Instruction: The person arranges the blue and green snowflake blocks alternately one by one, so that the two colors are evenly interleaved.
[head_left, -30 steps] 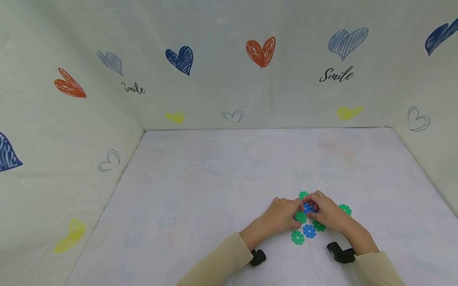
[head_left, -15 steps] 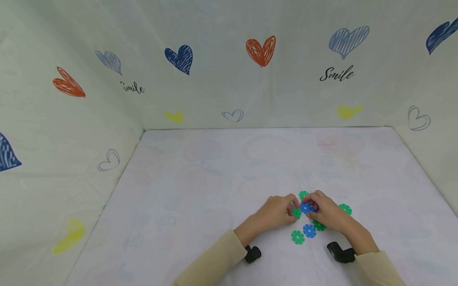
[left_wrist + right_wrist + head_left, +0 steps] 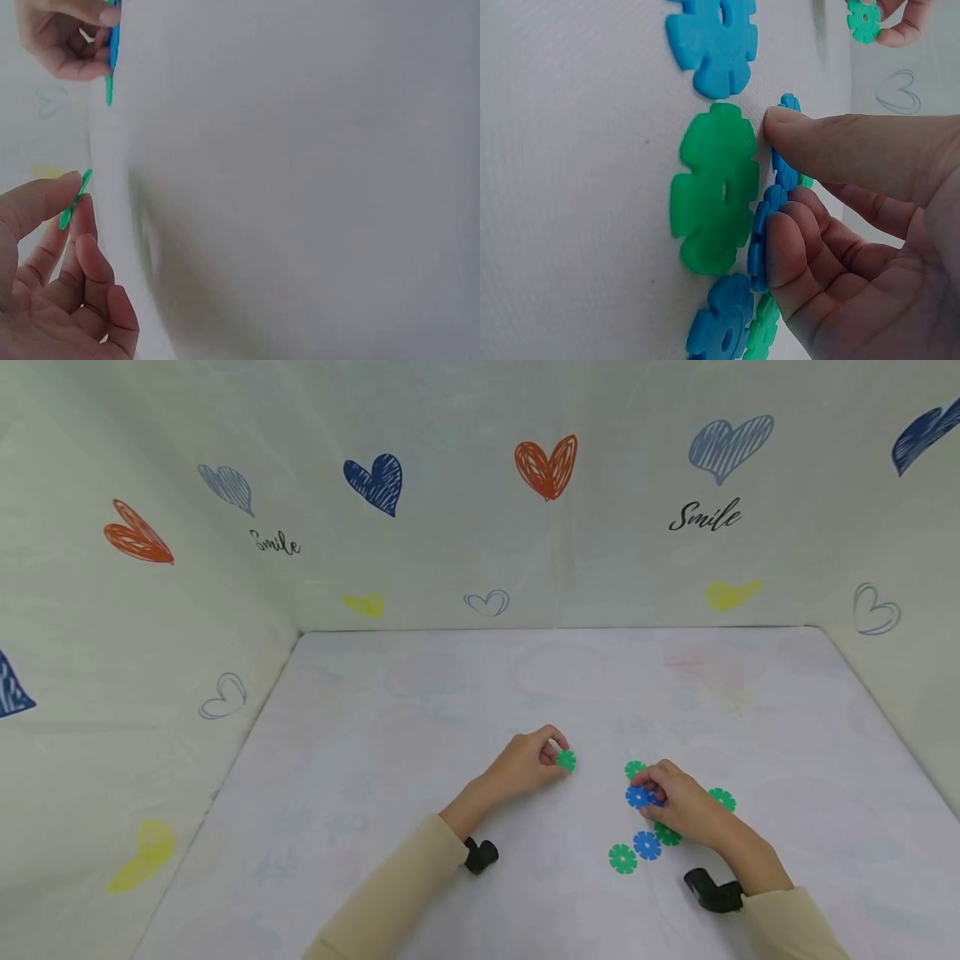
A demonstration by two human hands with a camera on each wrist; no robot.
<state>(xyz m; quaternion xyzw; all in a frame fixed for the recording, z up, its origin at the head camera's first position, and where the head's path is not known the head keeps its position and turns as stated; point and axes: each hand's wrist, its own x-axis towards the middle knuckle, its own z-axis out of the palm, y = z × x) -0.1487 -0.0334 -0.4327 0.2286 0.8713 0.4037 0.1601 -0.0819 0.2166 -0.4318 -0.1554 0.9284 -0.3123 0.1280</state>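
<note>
Raised over the table, my left hand (image 3: 528,764) pinches a green plastic snowflake disc (image 3: 566,761) by its edge between thumb and fingertips. In the left wrist view that disc (image 3: 76,199) is seen edge-on. My right hand (image 3: 678,797) stays low at the cluster of discs, fingers curled and thumb extended around a blue snowflake disc (image 3: 639,797). A second blue disc (image 3: 758,240) lies against its fingertips in the right wrist view, partly hidden. Close by are a green disc (image 3: 635,769) above the hand and another green disc (image 3: 667,833) below it.
A blue disc (image 3: 647,845) and a green disc (image 3: 622,859) lie nearer the front of the white table (image 3: 420,727). One more green disc (image 3: 722,799) sits right of the right wrist. Heart-printed cloth (image 3: 450,552) walls the back and sides.
My left hand has drawn a green disc out of the cluster, lifting it away to the left and farther back. The right hand has stayed almost still at the blue discs.
</note>
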